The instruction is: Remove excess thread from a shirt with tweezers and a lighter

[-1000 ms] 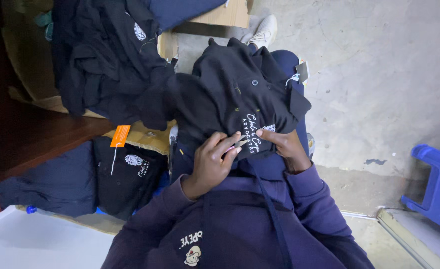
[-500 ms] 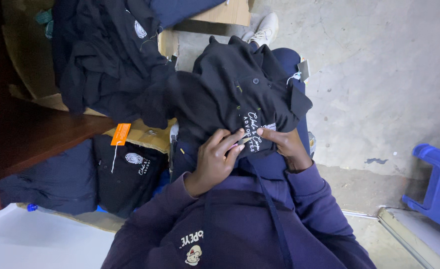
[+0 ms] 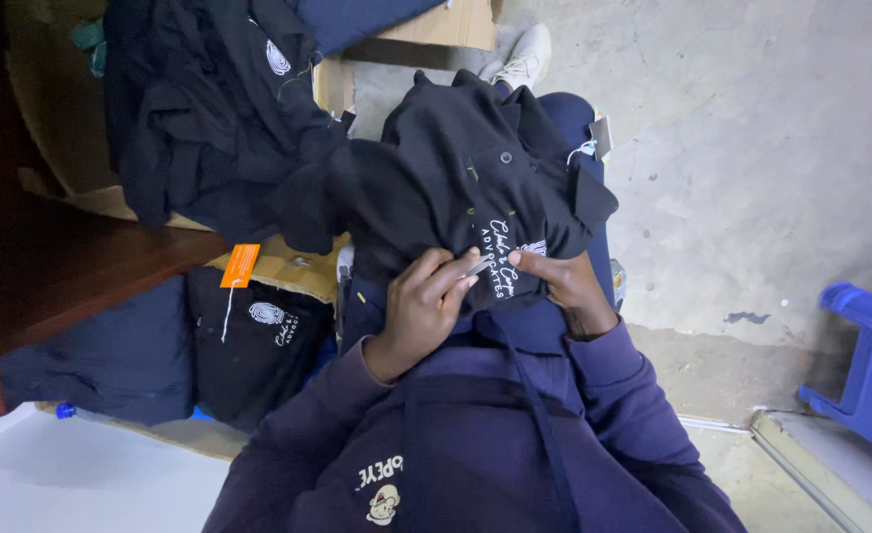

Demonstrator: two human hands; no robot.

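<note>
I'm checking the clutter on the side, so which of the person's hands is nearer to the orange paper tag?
Left. The left hand lies on the black shirt, just right of the orange paper tag; the right hand is farther right.

Under the fingers point(image 3: 451, 281) lies a black polo shirt point(image 3: 456, 188) with white embroidery; left of them, an orange tag point(image 3: 239, 265); far right, a blue stool point(image 3: 866, 360).

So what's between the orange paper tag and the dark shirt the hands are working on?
In the head view, brown cardboard lies between the orange paper tag and the dark shirt.
</note>
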